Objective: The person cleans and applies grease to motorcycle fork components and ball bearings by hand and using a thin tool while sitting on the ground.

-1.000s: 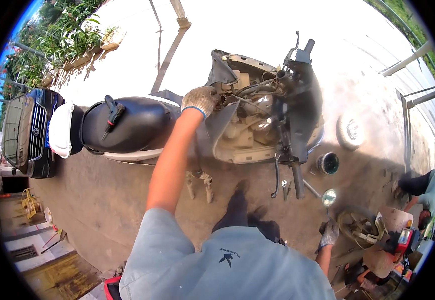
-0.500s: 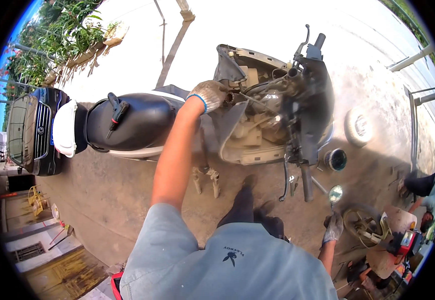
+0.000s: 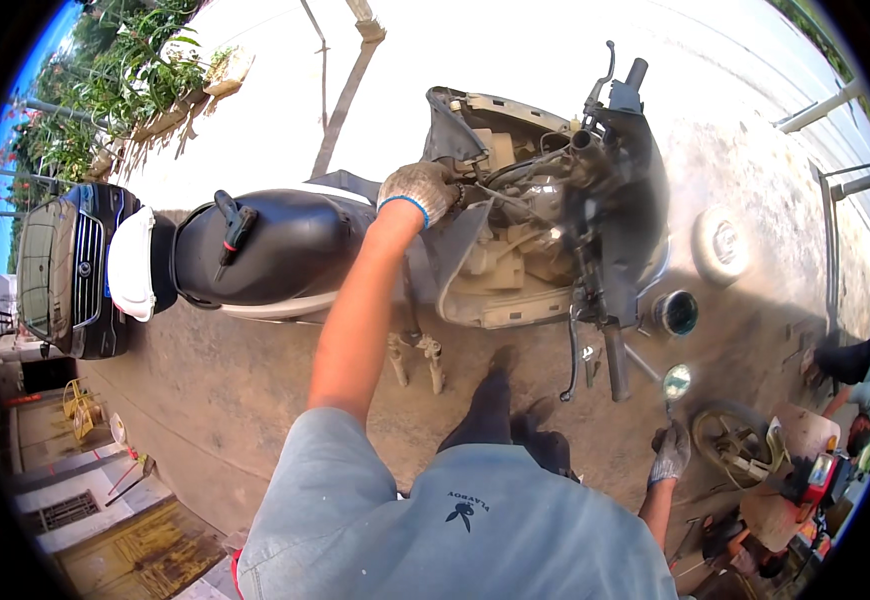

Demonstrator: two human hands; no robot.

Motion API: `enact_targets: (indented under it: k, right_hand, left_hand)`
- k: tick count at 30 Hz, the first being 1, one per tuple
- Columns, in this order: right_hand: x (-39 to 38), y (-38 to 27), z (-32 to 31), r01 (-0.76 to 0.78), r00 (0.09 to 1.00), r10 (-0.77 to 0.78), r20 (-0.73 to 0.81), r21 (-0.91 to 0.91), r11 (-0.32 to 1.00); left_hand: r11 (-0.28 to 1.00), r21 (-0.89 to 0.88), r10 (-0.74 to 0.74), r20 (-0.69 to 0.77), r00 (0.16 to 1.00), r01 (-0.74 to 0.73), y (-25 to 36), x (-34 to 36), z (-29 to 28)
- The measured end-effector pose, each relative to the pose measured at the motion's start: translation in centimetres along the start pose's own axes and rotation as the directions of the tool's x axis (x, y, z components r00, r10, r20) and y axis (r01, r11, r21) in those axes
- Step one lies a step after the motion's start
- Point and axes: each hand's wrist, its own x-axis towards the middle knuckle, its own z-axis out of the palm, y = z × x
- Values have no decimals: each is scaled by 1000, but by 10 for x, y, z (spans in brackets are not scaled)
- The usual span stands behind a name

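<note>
My left hand (image 3: pixel 417 192), in a knitted glove, has its fingers closed at the opened front bodywork of a scooter (image 3: pixel 500 290); what they grip is hidden among dark parts beside a side panel (image 3: pixel 455 245). Down at the right, my gloved right hand (image 3: pixel 669 452) is closed on the stem of a round mirror (image 3: pixel 677 383). A cordless power driver (image 3: pixel 235 225) lies on the black seat (image 3: pixel 285 255). The handlebar (image 3: pixel 617 360) crosses to the right of the exposed cables and housings.
A wheel (image 3: pixel 720 245), a round pot (image 3: pixel 675 312) and small tools (image 3: pixel 590 365) lie on the ground. Co-workers (image 3: pixel 855 365) are at the right among a spoked wheel (image 3: pixel 730 440) and parts. A black car (image 3: pixel 70 270) and plants (image 3: pixel 145 80) are at the left.
The whole view has shifted slightly to the right. My left hand stays at the same part of the bodywork, turned a little; my right hand still holds the mirror.
</note>
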Motion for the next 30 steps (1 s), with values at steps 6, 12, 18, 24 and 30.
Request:
enact_targets:
  k: [6, 12, 18, 24, 30]
  right_hand:
    - [-3, 7, -1, -14, 999, 12, -49, -41, 999]
    - [-9, 8, -7, 4, 999, -7, -45, -68, 998]
    - [-16, -6, 1, -19, 1000, 18, -21, -59, 998]
    - [8, -12, -16, -63, 996, 58, -63, -80, 995]
    - [55, -6, -31, -110, 985, 114, -127, 38, 993]
  left_hand:
    - [996, 81, 33, -28, 999, -31, 3, 3, 3]
    - [999, 36, 10, -24, 1000, -9, -2, -5, 3]
    - [957, -271, 61, -170, 984, -106, -48, -24, -10]
    - [542, -818, -307, 23, 952, 194, -73, -120, 11]
    - [683, -539, -333, 371, 867, 493, -11, -220, 115]
